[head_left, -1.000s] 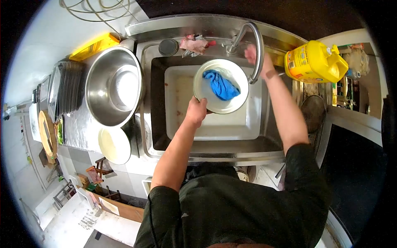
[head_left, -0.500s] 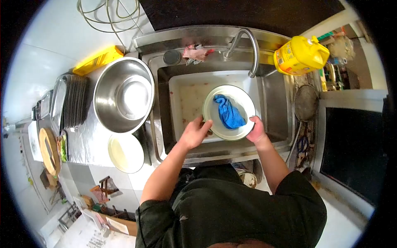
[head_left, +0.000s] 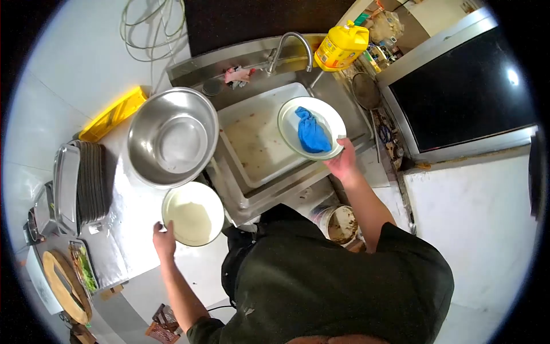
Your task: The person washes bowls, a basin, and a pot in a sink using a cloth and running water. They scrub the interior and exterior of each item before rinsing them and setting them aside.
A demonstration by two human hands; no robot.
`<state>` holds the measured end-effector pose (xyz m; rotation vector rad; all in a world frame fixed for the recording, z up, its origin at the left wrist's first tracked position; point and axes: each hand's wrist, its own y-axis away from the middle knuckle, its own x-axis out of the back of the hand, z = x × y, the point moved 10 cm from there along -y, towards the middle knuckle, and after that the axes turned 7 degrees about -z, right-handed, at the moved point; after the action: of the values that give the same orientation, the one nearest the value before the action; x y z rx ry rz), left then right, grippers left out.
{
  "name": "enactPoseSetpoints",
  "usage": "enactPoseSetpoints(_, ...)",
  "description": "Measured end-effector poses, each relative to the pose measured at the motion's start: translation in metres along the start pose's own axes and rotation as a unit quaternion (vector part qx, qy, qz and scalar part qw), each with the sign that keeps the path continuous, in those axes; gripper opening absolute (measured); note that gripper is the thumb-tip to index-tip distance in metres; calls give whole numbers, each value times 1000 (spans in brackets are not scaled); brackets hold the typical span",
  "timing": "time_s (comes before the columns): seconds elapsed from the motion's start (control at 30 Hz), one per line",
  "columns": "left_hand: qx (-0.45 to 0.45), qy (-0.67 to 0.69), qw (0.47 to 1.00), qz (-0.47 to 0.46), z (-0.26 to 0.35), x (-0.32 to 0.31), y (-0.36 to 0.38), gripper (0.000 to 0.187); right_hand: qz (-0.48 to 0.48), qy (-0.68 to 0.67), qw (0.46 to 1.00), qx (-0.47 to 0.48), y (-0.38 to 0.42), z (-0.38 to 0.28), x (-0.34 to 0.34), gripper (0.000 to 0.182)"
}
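Observation:
Over the right side of the sink (head_left: 235, 202), my right hand (head_left: 344, 161) grips the rim of a white bowl (head_left: 290, 117). A crumpled blue cloth (head_left: 313, 133) lies inside that bowl. My left hand (head_left: 164, 239) is at the left edge of a second pale bowl (head_left: 197, 215), its thumb and fingers apart. That second bowl sits at the counter's front edge, just below a large steel basin (head_left: 175, 137). A white tub (head_left: 258, 143) with cloudy water and small bits stands in the sink, partly under the held bowl.
A faucet (head_left: 291, 35) and a yellow jug (head_left: 342, 47) stand behind the sink. Stacked trays (head_left: 90, 183), a yellow basket (head_left: 113, 114) and a round wooden board (head_left: 67, 286) are at the left. A strainer (head_left: 366, 92) lies right of the sink; a bucket (head_left: 342, 223) is below.
My left hand has let go of the bowl with the cloth and moved left to the second bowl. My right hand still holds the first bowl. The view has turned.

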<state>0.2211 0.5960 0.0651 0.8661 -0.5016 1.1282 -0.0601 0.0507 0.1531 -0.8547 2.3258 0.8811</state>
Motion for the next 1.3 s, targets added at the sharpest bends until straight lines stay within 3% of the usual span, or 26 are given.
enactPoseSetpoints(0.03,27,92,988,-125,5,-20,3,47,-26,-17,1000,-3,4,6,-8,58)
enactPoseSetpoints(0.13,69,282,942,-170,-6,-46,2,35,-11,-18,1000,-5,17,21,-24,55)
enactPoseSetpoints(0.17,58,276,943,-174,-9,-46,1,34,35,-30,999,-13,14,30,-7,48)
enactPoseSetpoints(0.27,35,246,952,-179,0,-29,11,31,57,-20,998,-25,16,42,-14,43)
enactPoseSetpoints(0.37,37,250,952,-174,-18,-5,18,31,29,-23,998,-47,10,53,-34,41)
enactPoseSetpoints(0.47,45,285,942,-169,5,45,37,31,4,-27,998,-62,0,66,-42,41)
enactPoseSetpoints(0.6,46,253,963,-77,55,104,32,31,-54,-34,995,-74,-23,80,-55,40)
enactPoseSetpoints(0.7,1,224,974,-45,111,111,3,35,-81,-45,992,-80,-35,85,-73,38)
enactPoseSetpoints(0.77,-5,161,987,-20,130,101,-31,37,-96,-40,992,-71,-41,81,-83,37)
enactPoseSetpoints(0.8,-50,187,981,-34,142,87,-53,39,-93,-38,993,-64,-47,80,-85,36)
enactPoseSetpoints(0.9,-68,189,978,-59,162,41,-109,38,-135,-20,990,-44,-62,69,-106,35)
enactPoseSetpoints(0.93,-36,116,992,-46,175,34,-115,40,-122,-13,992,-42,-68,68,-106,34)
enactPoseSetpoints(1.0,-12,141,988,-64,138,-1,-166,43,-134,-8,990,-29,-71,60,-120,33)
enactPoseSetpoints(1.1,27,119,990,-65,153,-23,-170,42,-110,10,994,-20,-74,59,-129,31)
enactPoseSetpoints(1.2,10,-16,997,-75,169,-26,-163,42,-116,-2,993,-7,-76,68,-135,32)
enactPoseSetpoints(1.23,15,94,991,-96,174,-29,-150,45,-119,4,993,-2,-74,68,-142,31)
enactPoseSetpoints(1.3,-13,-6,998,-66,171,-26,-155,47,-125,34,992,-6,-74,74,-150,37)
